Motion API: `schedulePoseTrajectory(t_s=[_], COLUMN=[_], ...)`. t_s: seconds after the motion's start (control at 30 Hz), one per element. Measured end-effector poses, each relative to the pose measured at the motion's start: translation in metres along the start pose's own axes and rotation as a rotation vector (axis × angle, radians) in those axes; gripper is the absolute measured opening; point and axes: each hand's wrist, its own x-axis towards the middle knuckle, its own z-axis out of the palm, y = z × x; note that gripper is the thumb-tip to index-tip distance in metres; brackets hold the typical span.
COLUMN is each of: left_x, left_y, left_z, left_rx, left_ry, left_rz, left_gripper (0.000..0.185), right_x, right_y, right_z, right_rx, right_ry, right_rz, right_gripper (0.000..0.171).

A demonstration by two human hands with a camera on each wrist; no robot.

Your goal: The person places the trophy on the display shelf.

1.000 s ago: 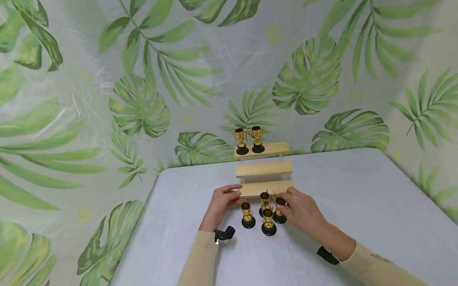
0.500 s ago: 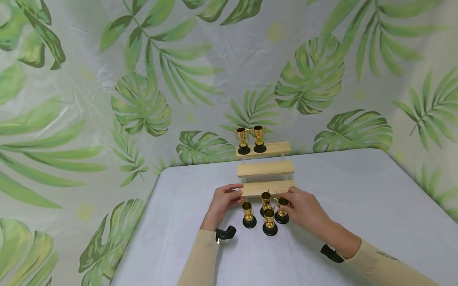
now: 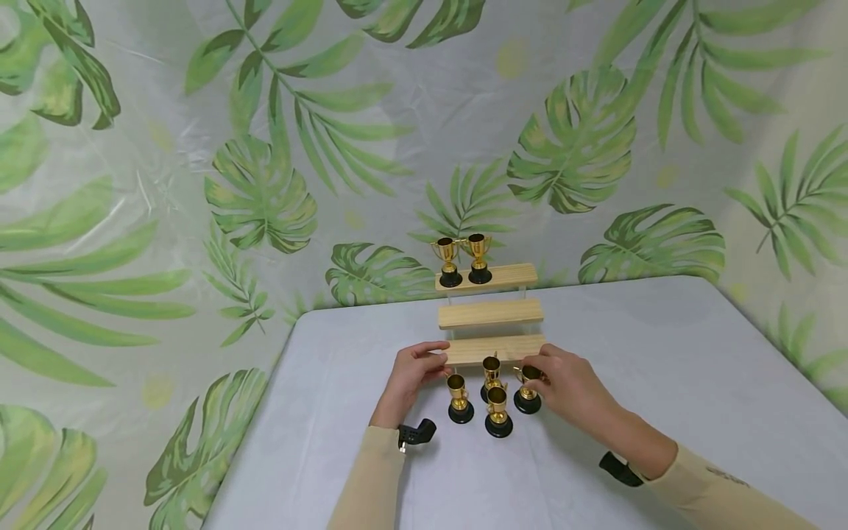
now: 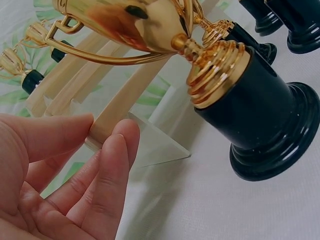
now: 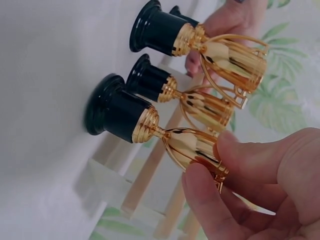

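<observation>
In the head view, a three-tier wooden display stand (image 3: 491, 314) stands on the table. My left hand (image 3: 412, 374) pinches the left end of its lowest board (image 4: 117, 107) between thumb and fingers. My right hand (image 3: 568, 384) holds a gold trophy cup (image 5: 182, 142) with a black base, thumb and fingers pinching it near the rim. That trophy is upright; whether its base touches the table is hard to tell. Three more trophies stand before the stand: a left one (image 3: 460, 399), a front one (image 3: 498, 414) and a rear one (image 3: 491, 372).
Two trophies, a left one (image 3: 447, 261) and a right one (image 3: 479, 258), stand side by side at the left of the top board. A white cloth covers the table (image 3: 636, 346). Behind it hangs a leaf-patterned backdrop (image 3: 464, 110).
My right hand has shifted slightly to the right with its trophy, widening the gap to the other cups. My left hand stays on the lowest board.
</observation>
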Motion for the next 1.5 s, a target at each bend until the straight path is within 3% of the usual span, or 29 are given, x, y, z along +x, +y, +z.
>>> schedulePoseTrajectory(t_s=[1.5], left_x=[-0.001], left_y=[-0.002], left_z=[-0.001], left_rx=[-0.019], left_ry=[-0.002], left_rz=[-0.001], left_gripper=[0.028], right_x=[0.003], right_y=[0.005], right_z=[-0.037], right_rx=[-0.020], right_ry=[0.090], right_rz=[-0.009], right_gripper=[0.039])
